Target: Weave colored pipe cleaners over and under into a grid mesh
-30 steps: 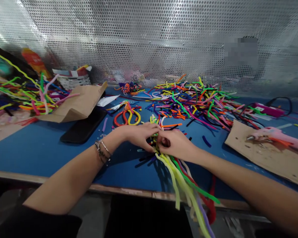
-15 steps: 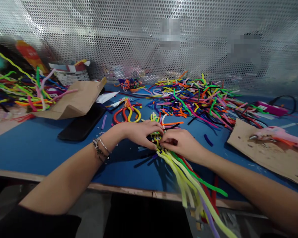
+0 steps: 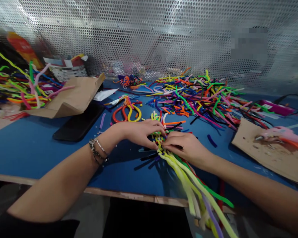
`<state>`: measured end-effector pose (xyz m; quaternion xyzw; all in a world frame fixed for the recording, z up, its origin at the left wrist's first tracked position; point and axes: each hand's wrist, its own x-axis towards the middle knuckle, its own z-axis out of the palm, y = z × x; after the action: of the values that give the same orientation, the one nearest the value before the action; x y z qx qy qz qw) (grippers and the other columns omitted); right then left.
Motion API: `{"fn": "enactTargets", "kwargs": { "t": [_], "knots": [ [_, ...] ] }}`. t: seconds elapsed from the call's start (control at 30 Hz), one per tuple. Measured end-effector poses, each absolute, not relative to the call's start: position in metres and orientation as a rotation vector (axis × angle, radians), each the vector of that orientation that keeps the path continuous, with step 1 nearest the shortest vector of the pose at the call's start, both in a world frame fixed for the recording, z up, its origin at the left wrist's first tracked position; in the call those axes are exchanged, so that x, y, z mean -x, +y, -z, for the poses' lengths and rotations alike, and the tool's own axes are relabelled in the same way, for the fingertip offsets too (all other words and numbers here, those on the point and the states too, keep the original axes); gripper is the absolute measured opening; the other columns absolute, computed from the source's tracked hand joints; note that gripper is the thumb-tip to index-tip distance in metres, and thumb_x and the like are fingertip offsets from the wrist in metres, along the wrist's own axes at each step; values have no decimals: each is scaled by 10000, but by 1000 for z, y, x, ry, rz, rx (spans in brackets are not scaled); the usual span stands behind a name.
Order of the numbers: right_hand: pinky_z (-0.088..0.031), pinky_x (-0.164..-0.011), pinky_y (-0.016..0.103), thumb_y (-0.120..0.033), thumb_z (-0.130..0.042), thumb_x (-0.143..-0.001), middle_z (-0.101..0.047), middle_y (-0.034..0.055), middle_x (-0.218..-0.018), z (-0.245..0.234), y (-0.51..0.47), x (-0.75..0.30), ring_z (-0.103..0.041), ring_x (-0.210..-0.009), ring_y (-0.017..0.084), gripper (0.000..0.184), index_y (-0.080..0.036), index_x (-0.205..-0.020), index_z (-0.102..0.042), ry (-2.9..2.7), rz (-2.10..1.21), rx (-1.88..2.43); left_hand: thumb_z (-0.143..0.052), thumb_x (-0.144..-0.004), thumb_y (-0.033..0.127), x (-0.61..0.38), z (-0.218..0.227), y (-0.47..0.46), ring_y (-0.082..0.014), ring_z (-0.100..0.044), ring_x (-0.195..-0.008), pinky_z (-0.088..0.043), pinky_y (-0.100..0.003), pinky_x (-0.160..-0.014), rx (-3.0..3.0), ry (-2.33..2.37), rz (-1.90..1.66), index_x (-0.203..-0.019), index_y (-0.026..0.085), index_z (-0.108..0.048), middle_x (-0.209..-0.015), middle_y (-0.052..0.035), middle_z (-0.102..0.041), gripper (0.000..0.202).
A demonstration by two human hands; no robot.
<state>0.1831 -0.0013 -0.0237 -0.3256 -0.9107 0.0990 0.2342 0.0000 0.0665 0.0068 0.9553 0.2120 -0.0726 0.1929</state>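
A bundle of coloured pipe cleaners [image 3: 188, 178] lies across the blue table [image 3: 34, 148] and hangs over its front edge. My left hand [image 3: 141, 132] has its fingers closed on the bundle's upper end, where short ends stick up. My right hand [image 3: 186, 147] pinches the same bundle from the right, thumb and fingers pressed together on the stems. The two hands touch at the fingertips. A beaded bracelet sits on my left wrist.
A big loose pile of pipe cleaners [image 3: 196, 97] spreads behind the hands. Red and yellow loops [image 3: 126, 114], a black phone [image 3: 79, 122] and a brown paper bag [image 3: 72, 97] lie left. Cardboard [image 3: 268, 152] with a pink glue gun [image 3: 283, 135] is right. A perforated metal wall stands behind.
Both hands stay on the bundle with small finger shifts. The hanging stems have swung slightly to the right and the view has drifted a little.
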Motion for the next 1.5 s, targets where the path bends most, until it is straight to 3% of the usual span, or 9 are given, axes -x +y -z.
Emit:
{"fn": "enactTargets", "kwargs": {
  "t": [0.23,0.4,0.6,0.8,1.03,1.27,1.5],
  "knots": [
    [-428,-691,222,-166,-385,-883,-581,68,-839,16,-13,-184,-537,-771,125,254,-135,-839,-633,-2549,-406,957,-571,-751,351,0,-7,65,-196,-308,-1210,-238,-292,-1007,-2679,600,196,-1185,201,-407,-1290,-51,-370,488],
    [-430,-733,312,-216,-319,-903,-572,86,-863,14,-20,-184,-514,-779,168,314,-131,-913,-621,-2675,-225,1039,-579,-739,411,-1,-9,62,-214,-304,-1207,-239,-300,-1004,-2685,639,211,-1204,182,-404,-1291,-66,-365,548],
    [-425,-771,328,-214,-288,-907,-573,86,-905,11,-22,-186,-516,-817,175,342,-138,-926,-621,-2721,-210,1072,-484,-837,357,-2,-4,67,-181,-386,-1143,-272,-297,-969,-2742,542,66,-1110,208,-496,-1202,-42,-456,312],
    [-432,-752,258,-177,-342,-893,-595,58,-924,5,-25,-190,-547,-838,140,305,-162,-1114,-552,-2647,-325,1090,-520,-811,387,-3,2,71,-174,-405,-1099,-291,-275,-936,-2709,495,-6,-1022,216,-511,-1149,-29,-465,271],
    [-439,-738,281,-182,-328,-892,-595,80,-918,7,-26,-187,-554,-837,162,312,-142,-1087,-568,-2653,-232,1102,-576,-782,307,-7,-1,71,-168,-352,-1153,-238,-274,-990,-2591,541,52,-995,188,-517,-1139,-33,-446,251],
    [-468,-729,319,-152,-297,-878,-604,95,-856,3,-25,-181,-582,-800,181,332,-125,-916,-626,-2793,-70,1102,-593,-766,303,-10,-3,70,-164,-379,-1130,-274,-259,-966,-2605,608,56,-976,201,-517,-1116,-27,-450,245],
    [-483,-728,344,-148,-300,-871,-591,101,-864,4,-28,-181,-585,-811,195,334,-112,-1001,-605,-2798,-66,1153,-593,-731,330,-10,-6,64,-198,-346,-1169,-283,-301,-970,-2583,734,151,-1039,215,-460,-1219,-40,-380,355]
  ]
}}
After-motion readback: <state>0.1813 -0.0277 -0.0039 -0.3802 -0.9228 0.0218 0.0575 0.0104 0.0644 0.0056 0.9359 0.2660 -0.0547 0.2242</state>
